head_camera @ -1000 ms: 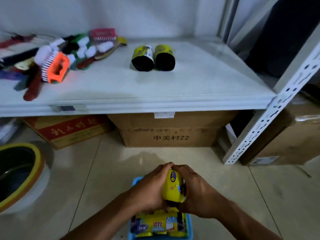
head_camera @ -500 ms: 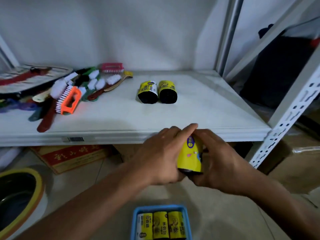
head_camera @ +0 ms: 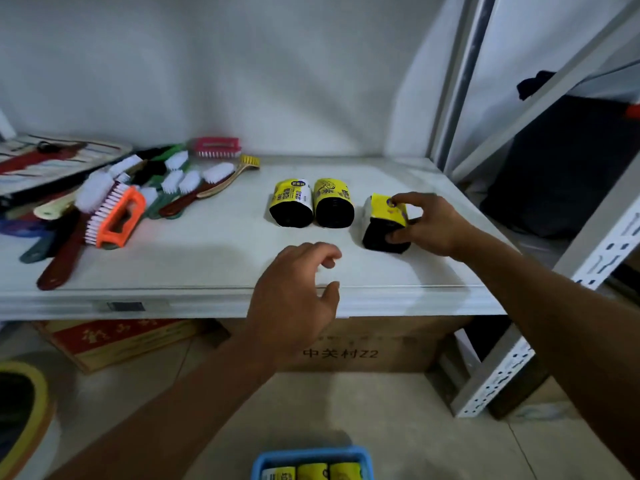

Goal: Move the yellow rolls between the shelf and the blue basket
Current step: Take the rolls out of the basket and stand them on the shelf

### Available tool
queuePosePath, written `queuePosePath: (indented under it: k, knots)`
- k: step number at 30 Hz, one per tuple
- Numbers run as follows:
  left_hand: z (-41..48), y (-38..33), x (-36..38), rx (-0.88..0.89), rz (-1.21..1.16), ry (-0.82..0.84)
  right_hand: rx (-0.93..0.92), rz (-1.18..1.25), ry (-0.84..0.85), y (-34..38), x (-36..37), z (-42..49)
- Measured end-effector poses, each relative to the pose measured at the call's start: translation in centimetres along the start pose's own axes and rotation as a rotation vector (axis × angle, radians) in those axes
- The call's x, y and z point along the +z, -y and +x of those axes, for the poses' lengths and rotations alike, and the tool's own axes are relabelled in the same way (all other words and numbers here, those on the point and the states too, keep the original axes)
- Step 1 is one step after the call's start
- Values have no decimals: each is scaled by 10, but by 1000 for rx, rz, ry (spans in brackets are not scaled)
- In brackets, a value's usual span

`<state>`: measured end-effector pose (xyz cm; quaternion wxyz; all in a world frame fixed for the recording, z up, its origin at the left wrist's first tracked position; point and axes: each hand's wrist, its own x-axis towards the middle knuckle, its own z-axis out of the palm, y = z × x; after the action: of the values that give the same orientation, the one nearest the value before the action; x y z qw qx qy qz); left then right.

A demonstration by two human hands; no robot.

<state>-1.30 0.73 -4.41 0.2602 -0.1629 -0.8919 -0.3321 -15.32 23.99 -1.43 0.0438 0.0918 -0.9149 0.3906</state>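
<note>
While right hand point(head_camera: 433, 225) grips yellow roll point(head_camera: 384, 216), left hand point(head_camera: 294, 299) hangs loose; carton point(head_camera: 381, 344) reads 中关村Z2.

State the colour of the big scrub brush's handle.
Orange; the scrub brush shows best in the head view.

The left hand point(head_camera: 294, 292) and right hand point(head_camera: 434, 225) are bare, as are both forearms down to the frame's edge.

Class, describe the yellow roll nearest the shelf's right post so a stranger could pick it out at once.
Start at the white shelf, past the heap of brushes on its left. Three yellow rolls sit in a row; yours is the rightmost roll, set apart from the close pair and the only one gripped by the right hand.
</note>
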Motion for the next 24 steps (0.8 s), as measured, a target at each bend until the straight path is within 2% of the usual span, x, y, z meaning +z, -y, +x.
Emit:
queuePosePath:
  k: [5,10,17,20,24]
  knots:
    - [-20,-13,0,108,25,32,-15,-29,-40,-10,7,26]
    - [-46,-30,11,311,-61,60,-33,-155,-75,-7,16,36]
    - [-102,-18,37,428,-52,192,-97,-345,21,5,24,35]
    - [-121,-10,42,397,-23,259,-115,-356,60,2,26,31]
    - [-147,10,44,170,5,333,37,-191,-28,-4,24,21]
